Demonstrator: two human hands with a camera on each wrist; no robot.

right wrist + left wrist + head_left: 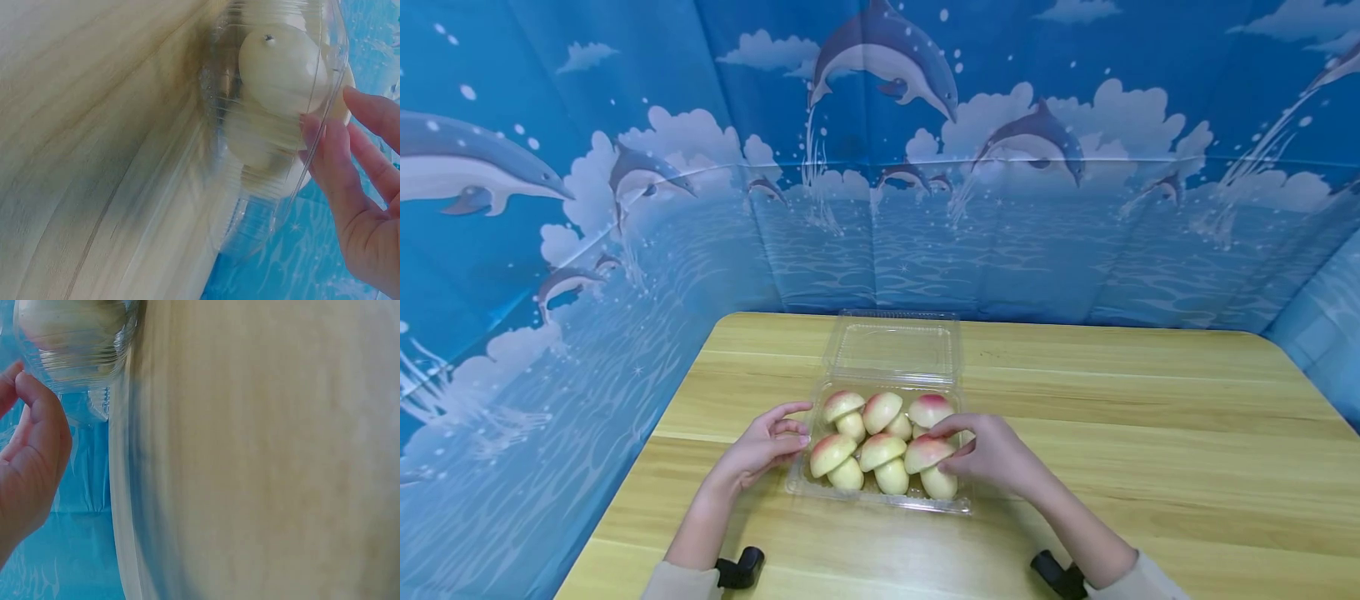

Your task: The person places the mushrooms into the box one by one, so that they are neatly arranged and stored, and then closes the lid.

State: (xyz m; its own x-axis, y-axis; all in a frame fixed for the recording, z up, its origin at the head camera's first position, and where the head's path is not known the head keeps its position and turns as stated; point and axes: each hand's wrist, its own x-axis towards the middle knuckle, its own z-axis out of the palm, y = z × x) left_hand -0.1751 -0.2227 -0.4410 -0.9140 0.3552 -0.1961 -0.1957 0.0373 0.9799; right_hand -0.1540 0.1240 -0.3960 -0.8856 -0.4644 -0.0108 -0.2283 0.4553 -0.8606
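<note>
A clear plastic clamshell box [880, 493] lies on the table with its lid [895, 352] folded back. Two rows of pale yellow mushroom-shaped pieces with pink-tinged caps sit inside. My right hand [992, 454] pinches the front-right mushroom-shaped piece [938, 482] by its cap, thumb in front and index finger behind. Through the box wall in the right wrist view, the thumb shows inside the box, against a mushroom-shaped piece [281, 69]. At the box's left rim is my left hand [760, 446], fingers loosely bent and fingertips at the edge; the left wrist view shows nothing between them.
The wood-grain table [1112, 433] extends well to the right of the box. Behind and to the left hangs a blue curtain [700, 233] printed with dolphins and waves. Black wrist devices [741, 568] show at both forearms.
</note>
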